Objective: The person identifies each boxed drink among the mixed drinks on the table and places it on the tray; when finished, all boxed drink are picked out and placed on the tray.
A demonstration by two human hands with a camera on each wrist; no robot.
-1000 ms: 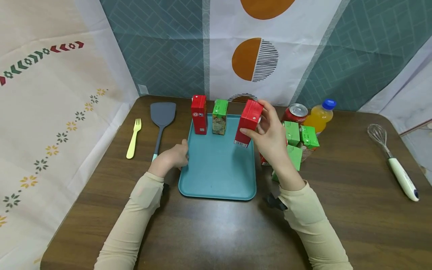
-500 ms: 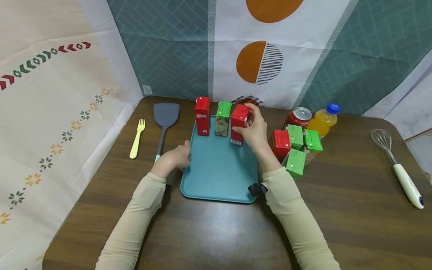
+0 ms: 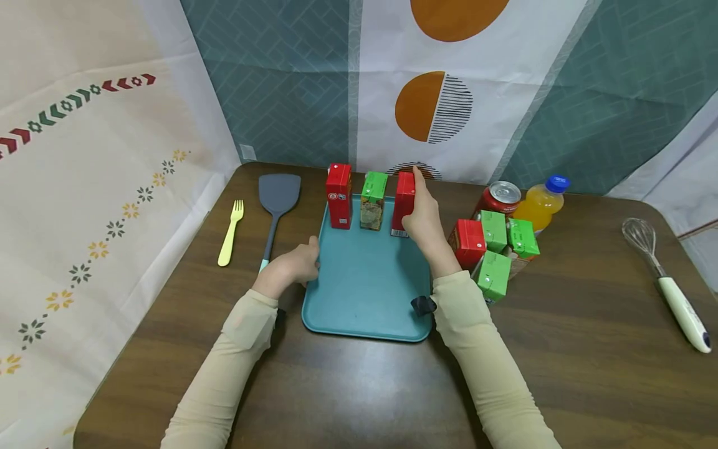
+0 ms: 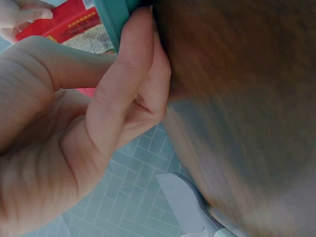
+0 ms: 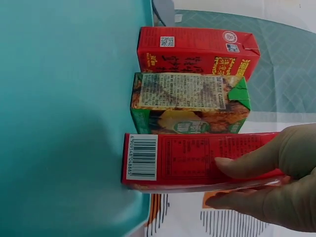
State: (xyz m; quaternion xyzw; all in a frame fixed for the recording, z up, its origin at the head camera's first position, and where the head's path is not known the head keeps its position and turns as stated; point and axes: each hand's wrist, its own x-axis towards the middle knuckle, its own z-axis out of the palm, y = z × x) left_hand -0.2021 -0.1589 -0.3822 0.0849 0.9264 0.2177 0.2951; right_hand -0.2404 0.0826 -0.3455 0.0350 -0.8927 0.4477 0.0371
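My left hand point(image 3: 293, 267) grips the left rim of a teal tray point(image 3: 364, 293); in the left wrist view its thumb and fingers pinch the tray's edge. At the tray's back right, my right hand point(image 3: 427, 226) holds an upright red drink carton point(image 3: 401, 202). The right wrist view has the thumb on the face of this carton point(image 5: 192, 155), which carries a barcode, and fingers on its side. Left of it along the tray's back edge stand a green-topped drink carton point(image 3: 373, 202) and another red drink carton point(image 3: 339, 198), slightly apart from each other.
Right of the tray cluster a red carton point(image 3: 468, 242), several green cartons point(image 3: 494, 274), a soda can point(image 3: 500, 197) and an orange juice bottle point(image 3: 541, 202). A whisk point(image 3: 667, 284) lies far right; a spatula point(image 3: 276, 206) and yellow fork point(image 3: 230, 234) lie left.
My right hand has carried the red carton left and back, then down onto the tray's back right beside the green-topped carton. The left hand keeps its grip on the rim.
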